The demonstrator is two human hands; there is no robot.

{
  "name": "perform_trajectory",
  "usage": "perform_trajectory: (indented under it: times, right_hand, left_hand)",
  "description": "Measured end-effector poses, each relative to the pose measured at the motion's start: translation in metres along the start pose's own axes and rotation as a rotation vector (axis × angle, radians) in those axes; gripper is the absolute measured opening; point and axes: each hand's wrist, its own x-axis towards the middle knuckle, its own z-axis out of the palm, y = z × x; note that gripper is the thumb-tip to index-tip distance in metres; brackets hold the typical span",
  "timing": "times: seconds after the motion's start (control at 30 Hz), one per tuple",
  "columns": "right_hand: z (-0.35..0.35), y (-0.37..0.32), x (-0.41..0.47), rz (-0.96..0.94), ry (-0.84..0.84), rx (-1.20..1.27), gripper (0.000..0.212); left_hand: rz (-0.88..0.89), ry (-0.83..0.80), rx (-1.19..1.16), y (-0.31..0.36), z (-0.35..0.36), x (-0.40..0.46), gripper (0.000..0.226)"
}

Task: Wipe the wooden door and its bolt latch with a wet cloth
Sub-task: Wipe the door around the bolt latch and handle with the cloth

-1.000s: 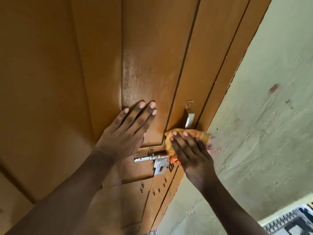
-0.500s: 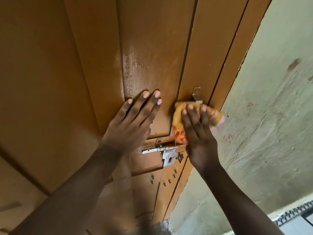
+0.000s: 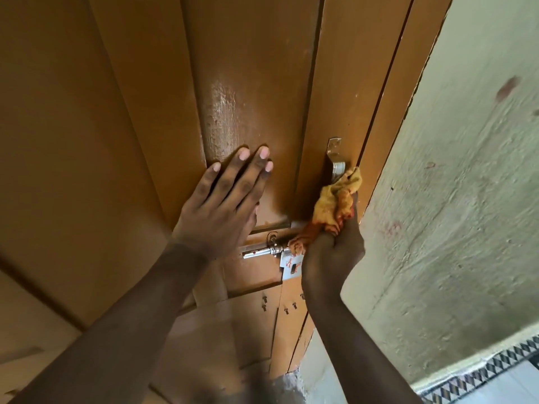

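The brown wooden door [image 3: 122, 118] fills the left and centre of the head view, with a wet shine on its middle panel. My left hand [image 3: 221, 202] lies flat on that panel, fingers spread. My right hand [image 3: 332, 255] grips a bunched yellow-orange cloth [image 3: 335, 202] against the door's right stile. The cloth's top touches the lower end of a metal handle [image 3: 335, 161]. The silver bolt latch [image 3: 272, 253] sits just left of my right hand; a tail of the cloth hangs over its right end.
A rough pale green wall [image 3: 455, 199] stands right of the door frame [image 3: 390, 135]. A patterned tile border [image 3: 495, 365] and light floor show at the bottom right corner. Several screws [image 3: 280, 304] dot the door below the latch.
My right hand has turned from flat fingers pressing the cloth to a fist gripping it, lower beside the latch, uncovering the handle. The left hand stays flat on the panel.
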Motion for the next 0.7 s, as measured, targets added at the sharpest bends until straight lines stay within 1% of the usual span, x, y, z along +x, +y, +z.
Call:
perform_trajectory:
  times: [0.07, 0.17, 0.23, 0.3, 0.37, 0.4, 0.47, 0.53, 0.57, 0.63, 0.7]
  right_hand:
    - [-0.001, 0.001, -0.014, 0.045, 0.011, 0.0, 0.053]
    - [0.003, 0.004, -0.004, 0.25, 0.098, 0.081, 0.039]
    - [0.006, -0.004, 0.003, 0.292, 0.135, 0.144, 0.04]
    - [0.008, -0.013, -0.007, 0.298, 0.146, 0.081, 0.042]
    - [0.009, -0.015, -0.022, 0.381, 0.131, 0.047, 0.03]
    - [0.011, -0.016, -0.025, 0.444, 0.134, 0.048, 0.029]
    - [0.017, -0.017, -0.014, 0.569, 0.195, 0.111, 0.031]
    - [0.019, -0.023, -0.005, 0.613, 0.248, 0.167, 0.035]
    - [0.018, -0.027, -0.005, 0.607, 0.245, 0.182, 0.038]
    - [0.012, -0.033, -0.016, 0.587, 0.173, 0.2, 0.042]
    - [0.004, -0.032, -0.024, 0.62, 0.126, 0.249, 0.046]
  left_hand:
    - [-0.005, 0.003, 0.009, 0.0, 0.001, -0.001, 0.067]
    - [-0.001, -0.003, 0.009, 0.001, 0.0, -0.001, 0.069]
    - [-0.004, 0.011, 0.012, 0.001, 0.001, 0.0, 0.07]
    - [-0.015, 0.014, 0.002, 0.001, 0.001, 0.0, 0.07]
    - [-0.01, 0.014, -0.008, 0.0, 0.001, 0.0, 0.071]
    - [-0.006, 0.012, -0.005, 0.0, 0.001, 0.0, 0.071]
    - [-0.001, 0.01, 0.001, 0.0, 0.001, -0.001, 0.071]
    - [-0.003, -0.002, 0.01, 0.0, 0.001, -0.001, 0.071]
    - [-0.002, -0.004, 0.014, 0.0, 0.001, -0.002, 0.071]
    - [0.002, 0.0, 0.017, 0.0, 0.001, -0.002, 0.071]
    - [0.004, 0.005, 0.015, 0.0, 0.002, -0.001, 0.071]
